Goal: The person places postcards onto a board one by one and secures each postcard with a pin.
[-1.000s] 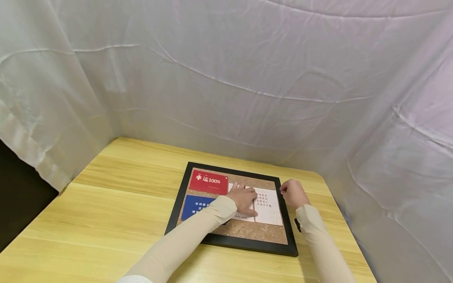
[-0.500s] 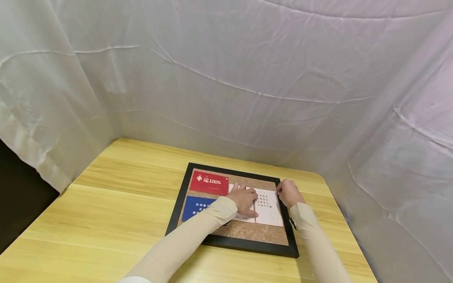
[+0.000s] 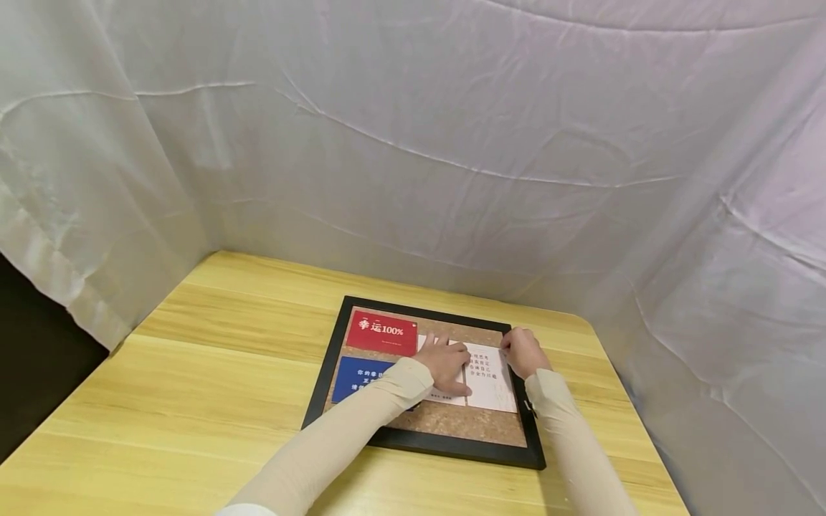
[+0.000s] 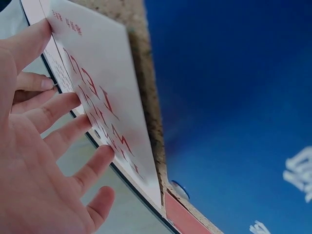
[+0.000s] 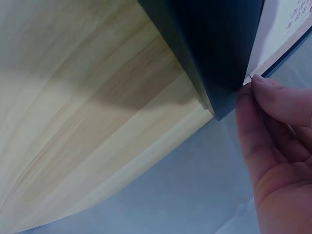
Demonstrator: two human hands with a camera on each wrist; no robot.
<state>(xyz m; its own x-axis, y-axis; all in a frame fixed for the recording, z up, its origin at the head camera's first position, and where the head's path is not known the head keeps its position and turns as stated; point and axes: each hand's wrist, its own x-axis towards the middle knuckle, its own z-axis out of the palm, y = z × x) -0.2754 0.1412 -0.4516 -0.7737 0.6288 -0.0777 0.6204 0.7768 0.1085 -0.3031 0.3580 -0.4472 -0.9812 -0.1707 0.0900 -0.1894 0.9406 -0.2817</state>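
A black-framed cork board lies on the table with cards on it. My left hand, fingers spread, presses a white card with red print against the cork; its fingertips reach the seam with a second white card. At that second card's upper right corner, my right hand pinches a thumbtack between thumb and forefinger. In the right wrist view the thumbtack's thin metal point sticks out toward the card's corner; its head is hidden by the fingers.
A red card and a blue card lie on the board's left half. One thumbtack sits at the blue card's edge. Pale cloth hangs behind the wooden table.
My right hand has moved left, from over the frame's right side to the second white card's upper right corner. The left hand has stayed in place.
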